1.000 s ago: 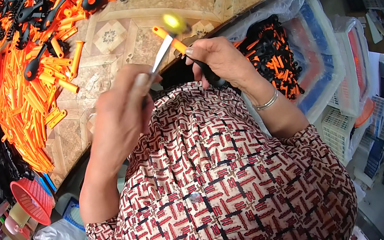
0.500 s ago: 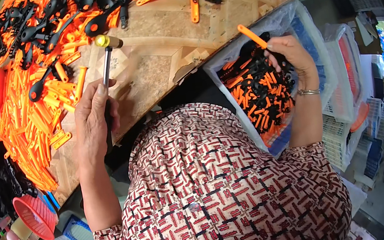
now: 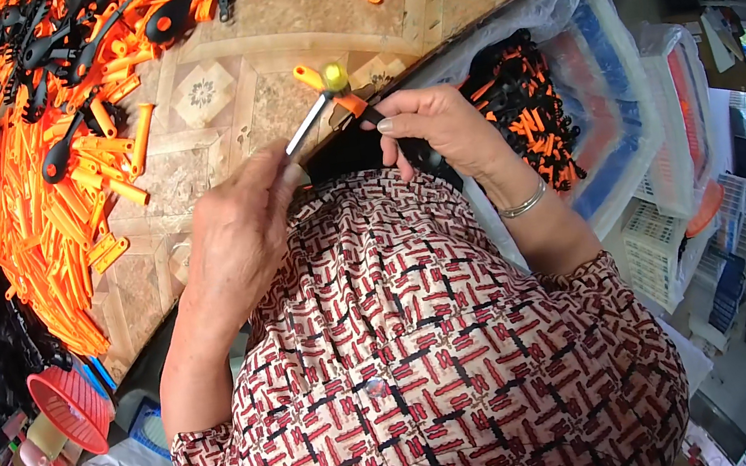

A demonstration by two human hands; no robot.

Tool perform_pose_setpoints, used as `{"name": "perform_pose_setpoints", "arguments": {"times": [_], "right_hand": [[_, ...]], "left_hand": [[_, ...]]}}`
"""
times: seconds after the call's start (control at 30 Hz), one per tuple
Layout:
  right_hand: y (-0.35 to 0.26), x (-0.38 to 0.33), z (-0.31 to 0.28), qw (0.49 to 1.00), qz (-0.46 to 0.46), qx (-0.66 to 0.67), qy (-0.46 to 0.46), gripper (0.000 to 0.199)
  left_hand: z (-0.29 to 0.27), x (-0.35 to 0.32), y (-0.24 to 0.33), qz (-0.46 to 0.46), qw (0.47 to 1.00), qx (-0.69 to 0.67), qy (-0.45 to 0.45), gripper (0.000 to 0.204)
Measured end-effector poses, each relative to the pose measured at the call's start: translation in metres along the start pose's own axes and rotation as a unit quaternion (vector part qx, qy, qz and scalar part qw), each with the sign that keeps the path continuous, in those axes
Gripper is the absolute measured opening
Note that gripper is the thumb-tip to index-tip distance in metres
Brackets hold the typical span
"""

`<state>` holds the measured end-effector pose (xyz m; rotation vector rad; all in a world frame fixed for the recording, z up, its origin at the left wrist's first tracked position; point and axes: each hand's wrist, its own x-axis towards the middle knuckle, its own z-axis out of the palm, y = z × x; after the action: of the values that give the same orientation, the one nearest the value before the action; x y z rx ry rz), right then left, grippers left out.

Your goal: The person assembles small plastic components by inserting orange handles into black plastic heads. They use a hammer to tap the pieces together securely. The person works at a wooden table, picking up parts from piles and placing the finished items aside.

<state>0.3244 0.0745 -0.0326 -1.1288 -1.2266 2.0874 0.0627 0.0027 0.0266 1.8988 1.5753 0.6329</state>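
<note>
Your left hand grips a hammer, fingers wrapped around its lower end. Your right hand pinches a utensil by its black part, near the table edge. The hammer's yellow head overlaps the utensil's orange handle; you cannot tell whether they touch. Orange handles lie heaped leftward; a crate holding black-and-orange pieces stands rightward.

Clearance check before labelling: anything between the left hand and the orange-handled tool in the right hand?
Only the hammer held by the left hand: its yellow head overlaps the orange-handled tool near the right hand. Nothing else visible between; contact unclear.
</note>
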Motion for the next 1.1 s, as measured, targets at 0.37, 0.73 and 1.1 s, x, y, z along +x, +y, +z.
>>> {"name": "perform_pose_setpoints", "arguments": {"times": [0.37, 0.73, 1.1], "right_hand": [[-0.008, -0.003, -0.012, 0.999, 0.026, -0.031, 0.008, 0.019], [-0.086, -0.023, -0.117, 0.713, -0.204, -0.617, 0.264, 0.02], [-0.124, 0.13, -0.079, 0.465, -0.484, -0.73, 0.127, 0.026]], "left_hand": [[0.0, -0.002, -0.006, 0.082, 0.993, 0.032, 0.083, 0.03], [-0.022, -0.003, -0.034, -0.238, 0.884, -0.375, 0.145, 0.031], [-0.033, -0.027, -0.051, -0.257, 0.889, -0.344, 0.159, 0.032]]}}
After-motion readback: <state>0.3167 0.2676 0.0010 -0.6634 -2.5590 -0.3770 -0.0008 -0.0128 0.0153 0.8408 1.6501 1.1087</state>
